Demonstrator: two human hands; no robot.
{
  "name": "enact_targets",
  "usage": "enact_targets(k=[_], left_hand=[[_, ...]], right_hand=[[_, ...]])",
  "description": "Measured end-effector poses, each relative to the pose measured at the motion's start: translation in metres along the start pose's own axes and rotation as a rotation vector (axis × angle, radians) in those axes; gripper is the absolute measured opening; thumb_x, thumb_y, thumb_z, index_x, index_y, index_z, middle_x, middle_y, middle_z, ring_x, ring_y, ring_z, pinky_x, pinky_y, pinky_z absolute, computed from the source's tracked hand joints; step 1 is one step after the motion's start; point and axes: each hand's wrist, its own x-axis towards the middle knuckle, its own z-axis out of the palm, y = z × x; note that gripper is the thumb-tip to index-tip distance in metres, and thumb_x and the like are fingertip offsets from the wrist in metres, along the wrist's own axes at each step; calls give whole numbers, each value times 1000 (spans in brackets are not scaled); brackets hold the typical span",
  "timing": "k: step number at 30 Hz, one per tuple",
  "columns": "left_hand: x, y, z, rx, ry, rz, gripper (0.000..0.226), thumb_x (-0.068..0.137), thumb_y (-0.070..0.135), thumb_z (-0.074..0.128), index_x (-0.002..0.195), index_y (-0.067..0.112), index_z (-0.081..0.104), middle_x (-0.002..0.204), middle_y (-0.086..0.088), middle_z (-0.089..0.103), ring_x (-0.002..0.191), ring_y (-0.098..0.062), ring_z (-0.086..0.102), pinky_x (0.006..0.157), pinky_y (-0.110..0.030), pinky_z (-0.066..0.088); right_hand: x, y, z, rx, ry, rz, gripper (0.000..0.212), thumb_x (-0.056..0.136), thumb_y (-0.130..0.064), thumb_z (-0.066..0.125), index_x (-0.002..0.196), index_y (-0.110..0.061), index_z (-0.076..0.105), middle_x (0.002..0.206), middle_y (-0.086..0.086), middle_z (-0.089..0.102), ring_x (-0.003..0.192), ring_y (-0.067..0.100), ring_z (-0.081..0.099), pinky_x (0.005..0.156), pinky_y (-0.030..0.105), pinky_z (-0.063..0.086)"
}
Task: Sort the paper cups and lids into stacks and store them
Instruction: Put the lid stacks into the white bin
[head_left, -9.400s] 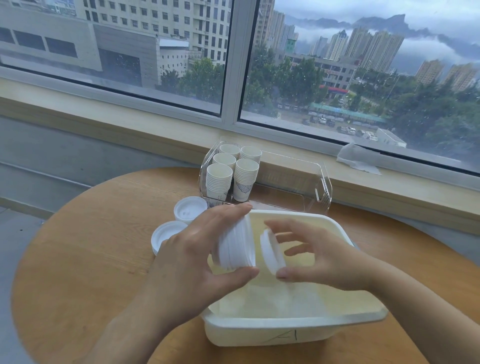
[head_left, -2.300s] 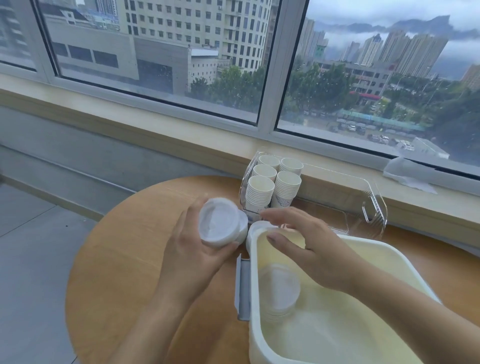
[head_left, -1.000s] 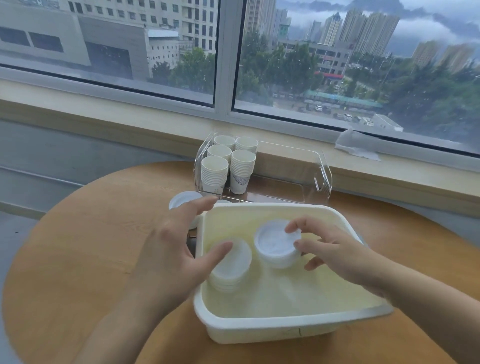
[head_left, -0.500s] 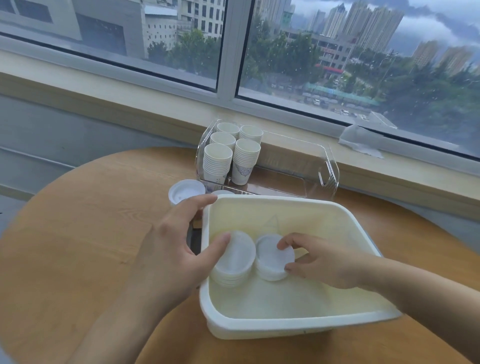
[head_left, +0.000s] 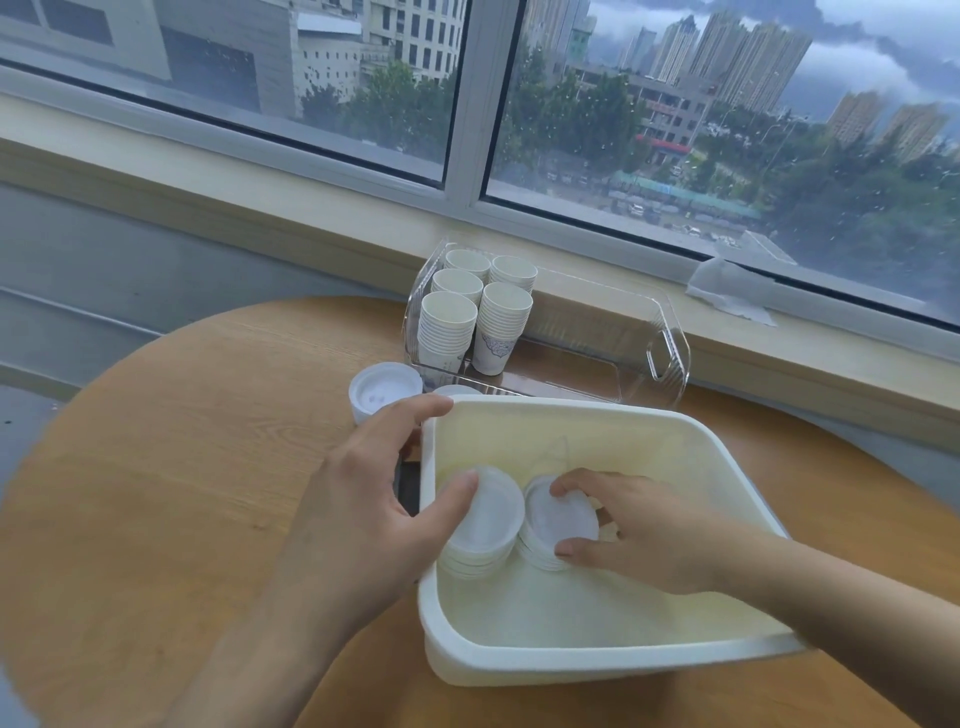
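Observation:
Two stacks of white lids stand side by side inside the cream plastic bin (head_left: 649, 652). My left hand (head_left: 363, 514) reaches over the bin's left wall, its thumb pressing on the left lid stack (head_left: 491, 525) and its fingers lying over the rim. My right hand (head_left: 639, 530) grips the right lid stack (head_left: 561, 522) between thumb and fingers, low in the bin. Several stacks of paper cups (head_left: 475, 312) stand in the left end of a clear acrylic tray (head_left: 660, 332) behind the bin. A white lid (head_left: 384, 392) lies on the table left of the tray.
The round wooden table (head_left: 182, 467) stands against a window sill (head_left: 311, 208). A crumpled tissue (head_left: 727, 291) lies on the sill at the right. A second lid (head_left: 454, 389) peeks out behind the bin's far rim. The tray's right part holds nothing.
My right hand has lowered its lid stack into the bin until it stands beside the left stack. My left hand keeps its place on the left stack and the rim.

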Motion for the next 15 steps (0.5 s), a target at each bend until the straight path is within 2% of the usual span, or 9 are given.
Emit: enact_targets(k=[4,7,11,15], left_hand=[[0,1,0,8,-6,8,56,78,52,72,133,43,62,116,33,66,111,6,64,92,-9,46],[0,0,0,8,-1,10,56,78,52,72,132,43,62,116,32,67,111,4,64,90,-7,47],[0,1,1,14,5,8,56,77,54,71,132,43,63,115,33,66,111,3,64,89,-6,47],[0,2,0,11,5,11,57,77,58,70,131,44,63,116,35,65,110,4,64,89,-7,47]], right_hand=[[-3,-10,1,-216,94,-45,68,94,-73,52,151,-50,23,141,-12,57,126,22,57,102,39,42],[2,-11,0,-258,79,-49,77,94,-75,48,158,-49,15,146,-8,56,131,25,54,106,41,40],[4,-13,-2,-328,45,-72,79,96,-76,44,162,-46,13,147,-8,53,131,24,54,103,38,39],[2,-15,-4,-420,89,-90,80,95,-79,39,162,-44,14,141,-7,56,125,24,55,99,40,42]])
